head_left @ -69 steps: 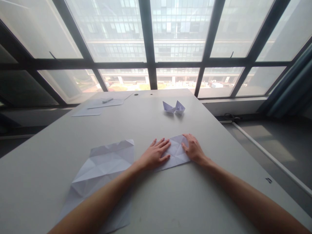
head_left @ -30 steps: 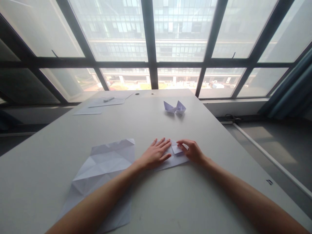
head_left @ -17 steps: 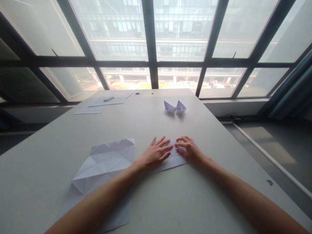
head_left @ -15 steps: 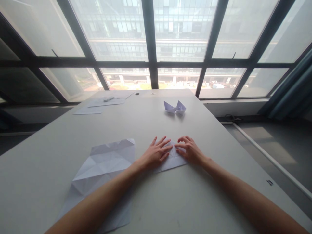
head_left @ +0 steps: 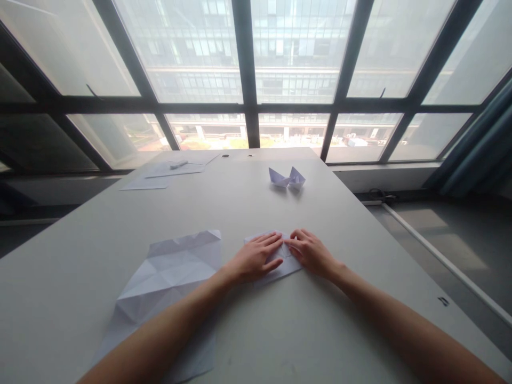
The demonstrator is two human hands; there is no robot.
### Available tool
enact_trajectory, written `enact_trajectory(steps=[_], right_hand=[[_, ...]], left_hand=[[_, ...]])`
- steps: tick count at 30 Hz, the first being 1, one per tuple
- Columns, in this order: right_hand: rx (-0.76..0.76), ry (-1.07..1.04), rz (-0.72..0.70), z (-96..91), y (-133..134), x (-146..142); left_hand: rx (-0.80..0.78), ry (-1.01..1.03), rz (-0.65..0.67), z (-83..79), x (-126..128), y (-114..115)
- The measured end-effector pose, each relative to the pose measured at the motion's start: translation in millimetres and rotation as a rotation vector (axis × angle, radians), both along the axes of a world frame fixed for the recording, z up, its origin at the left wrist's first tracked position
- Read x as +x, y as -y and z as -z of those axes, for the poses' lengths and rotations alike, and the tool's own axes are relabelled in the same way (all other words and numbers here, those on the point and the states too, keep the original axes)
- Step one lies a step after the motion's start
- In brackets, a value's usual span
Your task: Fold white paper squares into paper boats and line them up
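Observation:
A white folded paper [head_left: 287, 266] lies flat on the table in front of me, with crease lines running across its upper face. My left hand [head_left: 256, 257] rests palm down over its left part, fingers stretched out and the thumb a little apart. On the paper's right side, my right hand [head_left: 312, 253] has its fingers curled, with thumb and index finger pinching at a fold close to the left fingertips. Both hands hide much of the paper. Left of them, partly under my left forearm, is a larger creased paper sheet [head_left: 172, 269].
Beyond my hands stands a folded paper shape with two pointed ends [head_left: 296, 180]. Several flat sheets [head_left: 146, 182] lie at the far left of the white table [head_left: 224, 208], with a small whitish object [head_left: 178, 164] on them. Large windows rise past the far edge.
My left hand has flattened and its fingers have come together on the paper. My right fingers have drawn closer together at the fold. More of the paper's upper left edge shows.

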State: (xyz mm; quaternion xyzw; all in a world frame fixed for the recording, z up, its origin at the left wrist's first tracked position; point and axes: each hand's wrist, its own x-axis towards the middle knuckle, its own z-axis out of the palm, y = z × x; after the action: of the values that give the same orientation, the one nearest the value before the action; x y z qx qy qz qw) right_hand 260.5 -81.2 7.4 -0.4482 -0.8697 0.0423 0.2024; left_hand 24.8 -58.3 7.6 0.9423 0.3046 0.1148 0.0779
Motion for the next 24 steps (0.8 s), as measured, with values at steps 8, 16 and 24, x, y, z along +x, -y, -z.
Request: enact_trajectory(steps=[8, 16, 24], right_hand=[[0.016, 0.047, 0.11, -2.4, 1.0, -1.7], [-0.059, -0.009, 0.036, 0.5, 0.1, -0.4], [-0.208, 0.115, -0.058, 5.0, 4.4, -5.8]], left_hand=[[0.074, 0.073, -0.098, -4.4, 0.6, 1.9], [-0.038, -0.004, 0.042, 4.5, -1.4, -2.9], [-0.05, -0.032, -0.039, 10.4, -1.1, -5.3]])
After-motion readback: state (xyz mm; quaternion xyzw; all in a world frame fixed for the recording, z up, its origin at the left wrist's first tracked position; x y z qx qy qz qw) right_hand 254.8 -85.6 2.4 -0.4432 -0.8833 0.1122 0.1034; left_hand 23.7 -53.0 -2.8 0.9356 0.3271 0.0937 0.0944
